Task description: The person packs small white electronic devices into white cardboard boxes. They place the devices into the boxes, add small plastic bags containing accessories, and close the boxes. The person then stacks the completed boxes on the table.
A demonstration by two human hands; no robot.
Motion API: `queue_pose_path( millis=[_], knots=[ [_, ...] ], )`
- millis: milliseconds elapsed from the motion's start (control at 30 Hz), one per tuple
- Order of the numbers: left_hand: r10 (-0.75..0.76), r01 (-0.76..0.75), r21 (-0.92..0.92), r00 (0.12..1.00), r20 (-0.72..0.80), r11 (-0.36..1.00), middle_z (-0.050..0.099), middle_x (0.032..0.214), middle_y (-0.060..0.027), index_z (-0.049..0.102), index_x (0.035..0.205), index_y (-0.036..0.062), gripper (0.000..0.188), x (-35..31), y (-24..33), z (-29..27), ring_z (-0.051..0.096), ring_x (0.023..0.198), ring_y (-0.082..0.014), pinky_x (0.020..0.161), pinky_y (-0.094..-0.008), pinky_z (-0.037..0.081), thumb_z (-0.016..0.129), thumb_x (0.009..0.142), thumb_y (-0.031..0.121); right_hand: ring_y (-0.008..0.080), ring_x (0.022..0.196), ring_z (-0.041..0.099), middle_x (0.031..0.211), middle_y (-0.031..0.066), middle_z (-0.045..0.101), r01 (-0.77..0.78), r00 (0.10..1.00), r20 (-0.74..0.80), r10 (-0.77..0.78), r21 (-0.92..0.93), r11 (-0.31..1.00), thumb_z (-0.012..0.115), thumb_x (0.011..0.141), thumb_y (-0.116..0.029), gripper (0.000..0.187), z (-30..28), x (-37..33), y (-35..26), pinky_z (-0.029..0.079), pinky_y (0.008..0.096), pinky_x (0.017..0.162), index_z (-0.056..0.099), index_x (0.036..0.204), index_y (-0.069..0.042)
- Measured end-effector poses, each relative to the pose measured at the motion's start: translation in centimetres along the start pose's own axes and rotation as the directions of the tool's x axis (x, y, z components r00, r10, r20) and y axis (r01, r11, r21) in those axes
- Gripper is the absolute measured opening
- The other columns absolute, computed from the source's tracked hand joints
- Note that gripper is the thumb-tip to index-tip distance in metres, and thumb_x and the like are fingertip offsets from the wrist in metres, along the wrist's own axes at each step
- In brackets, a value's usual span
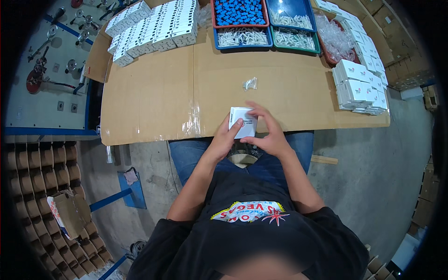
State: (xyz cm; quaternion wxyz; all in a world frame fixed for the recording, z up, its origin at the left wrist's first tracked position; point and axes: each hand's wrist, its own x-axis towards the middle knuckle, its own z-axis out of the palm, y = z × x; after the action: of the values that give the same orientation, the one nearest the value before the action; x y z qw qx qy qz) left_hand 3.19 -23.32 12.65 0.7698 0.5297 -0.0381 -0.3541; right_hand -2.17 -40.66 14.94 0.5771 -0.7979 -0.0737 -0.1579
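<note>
White box [243, 121] held by both hands, trays [242, 38] beyond.

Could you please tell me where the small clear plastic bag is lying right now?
In the head view, the small clear plastic bag lies alone on the cardboard-covered table, just beyond the small white box that both hands hold.

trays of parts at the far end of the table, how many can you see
4 for sure: a red tray of blue pieces, a blue tray of white pieces below it, another blue tray to the right, a green tray under that. More may be hidden beneath.
</note>
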Motion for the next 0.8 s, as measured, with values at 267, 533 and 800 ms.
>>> queue_pose_path(
  millis=[267,533,800],
  knots=[
    [0.221,-0.236,0.216,0.971,0.091,0.948,0.063,0.127,-0.0092,0.052,0.138,-0.0043,0.039,-1.8,-2.2,1.6,0.058,0.117,-0.0152,0.103,-0.0301,0.045,0.061,0.103,0.01,0.012,0.069,0.054,0.073,0.0022,0.059,-0.257,0.786,-0.447,0.428,0.394,0.882,0.043,0.109,-0.032,0.046,1.7,0.4,0.1,0.043,0.0322,0.064,0.062,0.078,-0.003],
    [0.342,-0.334,0.209,0.94,-0.003,0.919,0.065,0.123,-0.0105,0.054,0.136,-0.0059,0.036,-3.2,-4.6,4.4,0.062,0.113,-0.0156,0.101,-0.0308,0.048,0.061,0.101,0.003,0.03,0.051,0.048,0.065,0.0143,0.05,0.067,0.835,-0.532,-0.138,-0.15,0.986,0.049,0.102,-0.015,0.039,-0.2,-0.1,1.2,0.039,0.0405,0.05,0.053,0.066,-0.001],
    [0.15,-0.155,0.243,0.988,0.041,0.957,0.066,0.12,-0.0109,0.057,0.127,-0.0055,0.028,-0.1,-3.7,4.4,0.062,0.108,-0.0138,0.094,-0.0293,0.05,0.059,0.104,0.011,0.0181,0.069,0.058,0.078,0.0114,0.06,-0.253,0.914,-0.328,0.24,0.002,0.967,0.058,0.103,-0.017,0.019,-2.7,-0.8,2.7,0.047,0.0321,0.064,0.063,0.095,0.0]
  ],
)
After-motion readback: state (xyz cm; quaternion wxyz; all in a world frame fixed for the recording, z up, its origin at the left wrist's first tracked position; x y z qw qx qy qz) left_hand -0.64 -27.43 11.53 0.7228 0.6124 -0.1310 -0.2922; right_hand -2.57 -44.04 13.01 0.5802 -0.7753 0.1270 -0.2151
